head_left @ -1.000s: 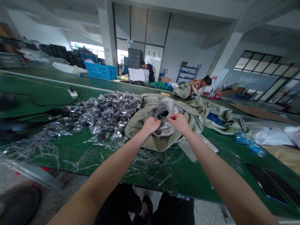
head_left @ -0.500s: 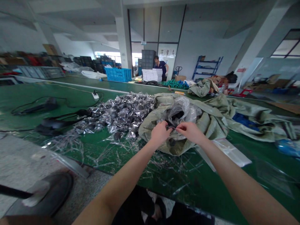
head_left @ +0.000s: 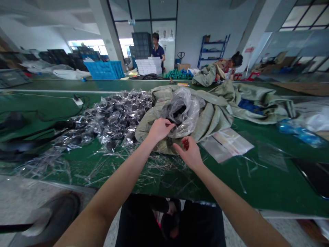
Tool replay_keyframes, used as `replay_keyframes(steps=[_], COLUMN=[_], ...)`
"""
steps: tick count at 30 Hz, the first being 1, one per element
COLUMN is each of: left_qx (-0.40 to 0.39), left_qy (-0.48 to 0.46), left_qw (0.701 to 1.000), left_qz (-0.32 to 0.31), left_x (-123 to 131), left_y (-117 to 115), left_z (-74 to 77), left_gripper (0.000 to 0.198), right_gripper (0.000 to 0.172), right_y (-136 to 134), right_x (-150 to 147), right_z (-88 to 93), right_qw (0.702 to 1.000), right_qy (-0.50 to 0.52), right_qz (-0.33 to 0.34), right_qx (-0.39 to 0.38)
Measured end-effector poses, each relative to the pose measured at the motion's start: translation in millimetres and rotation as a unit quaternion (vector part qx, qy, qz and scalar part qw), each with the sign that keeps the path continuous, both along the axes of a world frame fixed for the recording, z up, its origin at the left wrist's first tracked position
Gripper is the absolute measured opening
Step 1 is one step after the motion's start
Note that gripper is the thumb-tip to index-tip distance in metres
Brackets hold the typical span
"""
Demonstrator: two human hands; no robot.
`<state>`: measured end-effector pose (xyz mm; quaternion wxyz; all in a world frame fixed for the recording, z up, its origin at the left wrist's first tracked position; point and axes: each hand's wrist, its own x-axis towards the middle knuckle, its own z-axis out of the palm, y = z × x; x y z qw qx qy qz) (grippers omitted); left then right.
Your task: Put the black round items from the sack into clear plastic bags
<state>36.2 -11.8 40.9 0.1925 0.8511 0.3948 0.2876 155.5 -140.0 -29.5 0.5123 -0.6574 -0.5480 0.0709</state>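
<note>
A woven sack (head_left: 218,116) in grey-green lies on the table, its mouth turned toward me. A clear plastic liner (head_left: 191,109) stands out of it around dark contents (head_left: 180,111). My left hand (head_left: 159,130) is at the near side of the mouth, fingertips and thumb pressed together; anything between them is too small to make out. Lower and to the right, my right hand (head_left: 190,152) has its thumb and curled fingers apart, with nothing visible in them. Many dark round pieces in clear wrappers (head_left: 120,116) are heaped left of the sack.
Thin clear plastic strips (head_left: 164,164) litter the near part of the green table (head_left: 218,185). Flat clear bags (head_left: 227,142) lie right of the sack, with a dark phone-like slab (head_left: 315,173) beyond. Two people (head_left: 158,51) are across the table, near a blue crate (head_left: 104,70).
My hands have parted: the right has dropped lower and opened away from the left, which stays near the sack's mouth. The camera view has turned right and tilted down.
</note>
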Motion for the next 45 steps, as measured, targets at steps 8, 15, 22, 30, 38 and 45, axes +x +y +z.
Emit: replay_keyframes(steps=[8,15,22,30,38,45], left_qx=[-0.006,-0.110,-0.253,0.155,0.155,0.146], left_qy=[-0.008,-0.041,-0.041,-0.032,0.105,0.089], left_qw=[1.000,0.990,0.963,0.987,0.979,0.981], left_qz=[0.006,-0.078,-0.082,0.003,-0.083,-0.087], left_x=[-2,-33,-40,-26,-6,-6], left_y=[3,25,33,-2,-32,-38], left_z=[-4.3,-1.2,-17.3,-27.2,-29.8,-28.1], left_gripper=[0.024,0.024,0.045,0.024,0.030,0.020], right_gripper=[0.012,0.015,0.024,0.026,0.023,0.026], right_y=[24,31,47,47,43,35], right_x=[-15,16,32,25,23,24], right_z=[-5.7,-0.3,-15.5,-25.5,-23.1,-14.6], right_qw=[0.996,0.975,0.936,0.938,0.942,0.973], right_qy=[-0.040,0.173,0.311,0.317,0.281,0.166], right_qz=[0.002,0.101,0.160,0.140,0.176,0.150], right_qx=[0.077,0.097,0.032,0.031,0.056,0.054])
